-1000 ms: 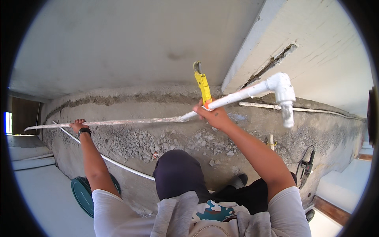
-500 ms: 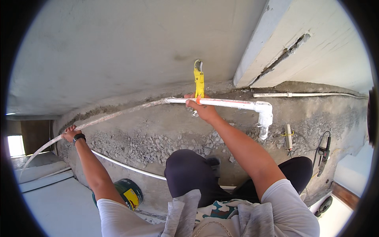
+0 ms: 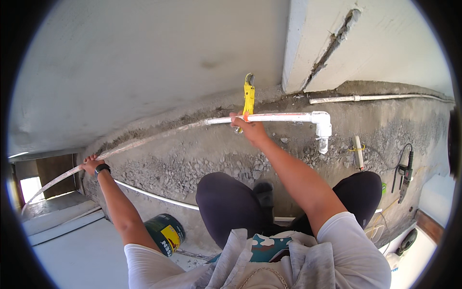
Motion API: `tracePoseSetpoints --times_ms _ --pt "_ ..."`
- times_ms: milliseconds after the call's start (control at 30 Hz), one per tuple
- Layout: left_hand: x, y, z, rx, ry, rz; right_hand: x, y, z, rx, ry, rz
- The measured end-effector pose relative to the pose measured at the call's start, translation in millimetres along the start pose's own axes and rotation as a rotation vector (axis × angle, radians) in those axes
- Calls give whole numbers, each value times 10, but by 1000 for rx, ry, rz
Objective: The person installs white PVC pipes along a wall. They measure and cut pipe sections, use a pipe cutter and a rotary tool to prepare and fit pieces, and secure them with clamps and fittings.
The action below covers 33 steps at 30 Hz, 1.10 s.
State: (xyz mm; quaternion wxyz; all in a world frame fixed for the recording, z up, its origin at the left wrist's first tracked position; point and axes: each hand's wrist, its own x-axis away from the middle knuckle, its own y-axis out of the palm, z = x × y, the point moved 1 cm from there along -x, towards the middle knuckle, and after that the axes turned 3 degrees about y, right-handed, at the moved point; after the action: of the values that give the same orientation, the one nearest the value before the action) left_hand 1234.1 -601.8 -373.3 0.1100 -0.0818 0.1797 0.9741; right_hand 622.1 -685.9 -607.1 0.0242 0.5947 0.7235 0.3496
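Note:
A long white plastic pipe hangs before me, held up in both hands. On its right end sits a white elbow, with a shorter end pointing down. Leftward from a coupling the pipe is dusty and bends down. My left hand, with a black band at the wrist, is closed round this dusty stretch. My right hand grips the pipe right of the coupling, and a yellow pipe cutter sticks up from the same hand. Its lower part is partly hidden by the fingers.
Broken rubble lies along the ground by the wall. Another white pipe runs along the wall's foot at right. A dark green bucket stands lower left. A black power tool with a cord lies at right. A groove cuts the wall panel.
My view has tilted a little, shifting the surroundings. The elbow end of the pipe sits slightly higher in view. Both hands keep their hold.

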Motion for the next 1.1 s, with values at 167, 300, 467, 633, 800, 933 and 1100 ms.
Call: tracePoseSetpoints --times_ms 167,300,467,633,800,933,1100 --pt "128 258 154 -51 54 -2 64 -56 -34 -69 50 27" --pt "76 406 255 -76 65 41 73 -69 -93 -147 -19 16" --pt "21 555 505 -120 63 -22 14 -69 -92 -158 3 0" --pt "213 681 828 -112 106 -54 53 -3 -3 -217 57 2" --pt "384 650 1138 -169 192 -23 162 194 188 -261 167 69" --pt "402 598 1336 -234 223 10 244 408 444 -308 281 94" --pt "355 673 1444 -236 289 -13 430 310 662 -191 347 64"
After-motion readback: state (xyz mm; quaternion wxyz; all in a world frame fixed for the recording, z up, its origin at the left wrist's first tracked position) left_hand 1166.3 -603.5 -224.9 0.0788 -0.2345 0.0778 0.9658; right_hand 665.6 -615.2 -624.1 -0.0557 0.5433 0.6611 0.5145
